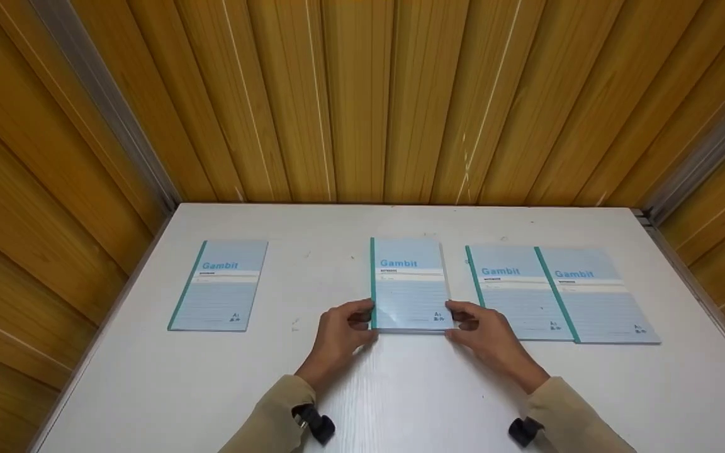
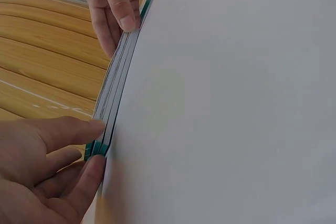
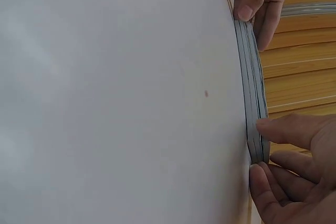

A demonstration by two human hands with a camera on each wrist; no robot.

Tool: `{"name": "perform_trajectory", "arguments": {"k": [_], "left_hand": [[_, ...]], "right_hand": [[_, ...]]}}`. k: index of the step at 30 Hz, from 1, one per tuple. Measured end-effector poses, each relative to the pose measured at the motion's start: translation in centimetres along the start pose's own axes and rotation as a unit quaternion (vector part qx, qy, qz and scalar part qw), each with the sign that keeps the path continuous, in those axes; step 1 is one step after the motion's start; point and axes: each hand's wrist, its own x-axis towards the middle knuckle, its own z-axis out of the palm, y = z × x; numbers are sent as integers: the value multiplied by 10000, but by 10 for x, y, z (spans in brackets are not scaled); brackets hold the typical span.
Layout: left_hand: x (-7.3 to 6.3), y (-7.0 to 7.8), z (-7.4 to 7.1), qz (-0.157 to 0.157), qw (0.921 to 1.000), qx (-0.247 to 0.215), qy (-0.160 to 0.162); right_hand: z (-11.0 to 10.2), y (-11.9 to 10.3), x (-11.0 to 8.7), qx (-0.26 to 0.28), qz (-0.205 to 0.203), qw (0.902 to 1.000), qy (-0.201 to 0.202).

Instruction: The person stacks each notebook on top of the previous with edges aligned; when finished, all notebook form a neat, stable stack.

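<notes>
A small stack of light-blue "Gambit" notebooks [image 1: 410, 286] with green spines lies on the white table, between my hands. My left hand [image 1: 343, 330] holds its near left corner, the thumb on the front edge and fingers curled against the spine side. On the opposite corner is my right hand [image 1: 485, 330], gripping the near right end with thumb and fingers. In the left wrist view, the layered page edges and green spine ends [image 2: 97, 149] stand between thumb and fingers. The right wrist view shows the page edges [image 3: 254, 93] lined up, with fingertips on the corner.
One more notebook [image 1: 221, 286] lies alone at the left of the table [image 1: 148, 390]. To the right are two notebooks, one [image 1: 520, 296] beside another [image 1: 598, 299], edges meeting. Wood-patterned panels [image 1: 356, 100] wall the back and sides.
</notes>
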Motion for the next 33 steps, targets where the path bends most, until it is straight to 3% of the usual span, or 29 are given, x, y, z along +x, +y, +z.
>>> {"name": "perform_trajectory", "arguments": {"k": [8,15,33], "left_hand": [[-2,0,1,18,9998,215,40],[-2,0,2,-168,9997,155,23],[-3,-1,1,-115,9996,236,128]], "right_hand": [[2,2,0,-51,-154,9999,17],[1,3,0,-105,-152,9998,16],[1,2,0,-252,-219,9994,-39]]}}
